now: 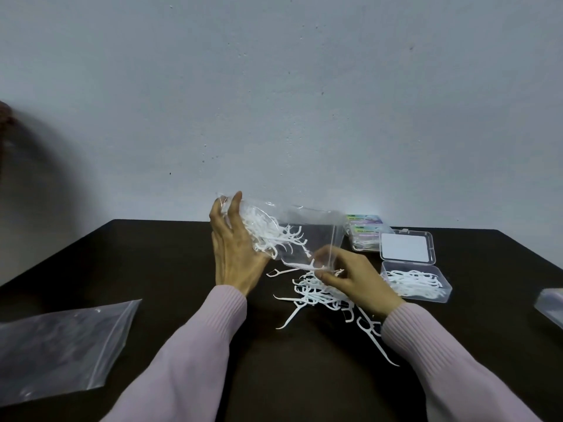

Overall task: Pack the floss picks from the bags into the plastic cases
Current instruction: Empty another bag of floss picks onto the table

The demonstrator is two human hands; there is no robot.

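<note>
- Nearest the camera, an empty clear zip-top plastic bag [58, 345] lies flat on the dark brown table [158, 269] at the left, well apart from the work.
- Two pale pink ribbed sleeves [195, 345] run up from the bottom edge to the hands.
- A loose pile of white plastic floss picks [316, 295] lies on the table between the wrists, some strays trailing towards the right sleeve.
- The right hand [355, 277] pinches the lower mouth edge of a clear plastic bag half full of floss picks [286, 234], thumb and fingers closed on the film.
- The left hand [233, 248] grips the bag's raised closed end, fingers curled round it, so the mouth tilts down over the pile.
- Judged step: emptying the bag. It would go best with the mouth held wide and low over the pile, and the raised end shaken gently so tangled picks slide out rather than scatter.
- Just beside the right hand, an open clear rectangular plastic case [416, 281] is partly filled with picks, its lid [406, 246] lying back.
- Behind it sit closed, labelled cases [365, 229]; their count is unclear.
- A blurred clear object [550, 304] sits at the right edge.
- Risk: picks could slide under the right wrist.
</note>
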